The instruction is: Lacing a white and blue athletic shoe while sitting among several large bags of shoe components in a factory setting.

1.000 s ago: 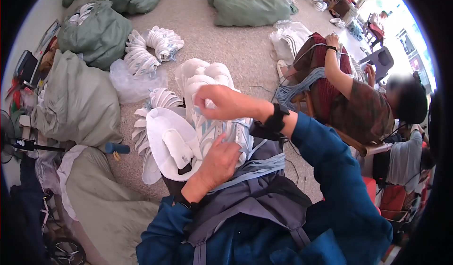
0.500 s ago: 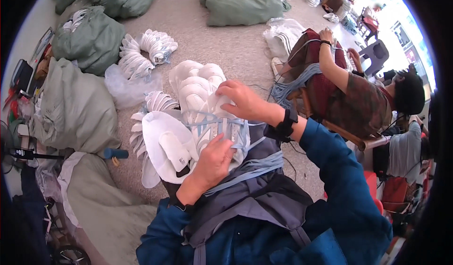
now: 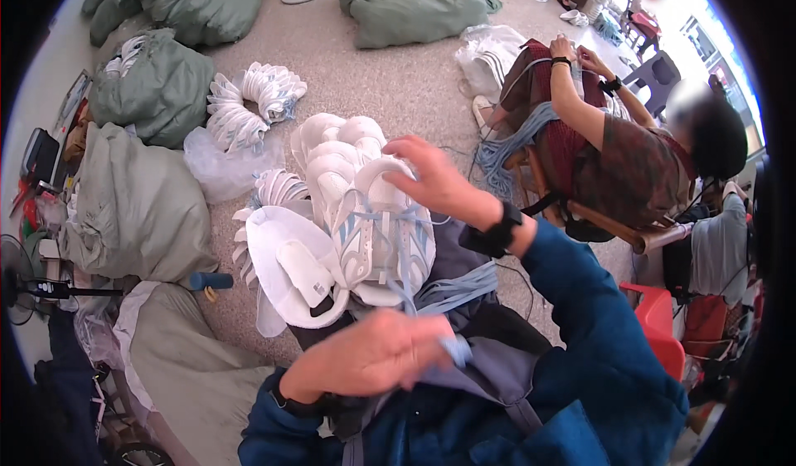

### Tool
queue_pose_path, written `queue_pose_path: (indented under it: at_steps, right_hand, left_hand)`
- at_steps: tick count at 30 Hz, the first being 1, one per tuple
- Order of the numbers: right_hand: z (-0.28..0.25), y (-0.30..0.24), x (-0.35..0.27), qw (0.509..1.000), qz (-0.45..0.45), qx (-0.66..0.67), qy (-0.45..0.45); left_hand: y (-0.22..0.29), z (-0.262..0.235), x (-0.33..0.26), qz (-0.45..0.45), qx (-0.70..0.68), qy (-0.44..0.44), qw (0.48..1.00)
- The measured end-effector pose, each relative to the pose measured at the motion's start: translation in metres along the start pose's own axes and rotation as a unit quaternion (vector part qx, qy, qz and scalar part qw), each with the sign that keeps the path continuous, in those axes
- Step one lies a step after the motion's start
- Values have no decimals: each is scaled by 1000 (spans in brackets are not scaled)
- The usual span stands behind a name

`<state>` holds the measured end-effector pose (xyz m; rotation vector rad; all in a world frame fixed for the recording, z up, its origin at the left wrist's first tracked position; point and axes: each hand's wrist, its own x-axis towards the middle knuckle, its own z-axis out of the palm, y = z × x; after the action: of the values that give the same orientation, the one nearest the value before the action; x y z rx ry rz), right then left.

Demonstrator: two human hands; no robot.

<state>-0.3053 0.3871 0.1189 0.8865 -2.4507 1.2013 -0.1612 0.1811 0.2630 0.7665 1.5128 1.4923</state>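
A white shoe upper (image 3: 365, 246) with pale blue and grey trim lies in front of me, light-blue lace threaded through its eyelets. My right hand (image 3: 439, 184) is at its padded tongue (image 3: 383, 182), fingers curled around the top edge. Below the upper, over my lap, my left hand (image 3: 373, 354) is smeared by motion. Its fingers are closed on a light-blue shoelace (image 3: 456, 351) that runs down from the upper. More white uppers (image 3: 330, 138) are stacked just beyond. A white oval piece (image 3: 282, 225) lies at the left of the upper. Loose blue laces (image 3: 460, 288) rest on my lap.
Green sacks (image 3: 137, 192) stand along the left, with a blue cylinder (image 3: 211, 281) near them. Rings of shoe uppers (image 3: 249, 105) and a clear plastic bag (image 3: 220, 163) lie on the floor. A seated co-worker (image 3: 638, 163) works at the right, near a red stool (image 3: 655, 325).
My left hand has moved from the upper down toward my lap, drawing the lace. My right hand stays at the tongue. The co-worker's hands have shifted slightly.
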Motion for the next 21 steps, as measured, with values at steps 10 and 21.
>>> queue_pose_path:
  at_steps: [10, 21]
  right_hand:
    - [-92, -97, -75, 818, 263, 332, -389]
    - [-130, -30, -87, 975, 203, 19, -87]
  left_hand:
    - [-63, 3, 44, 22, 395, 201, 896]
    - [-111, -5, 56, 176, 336, 269, 885]
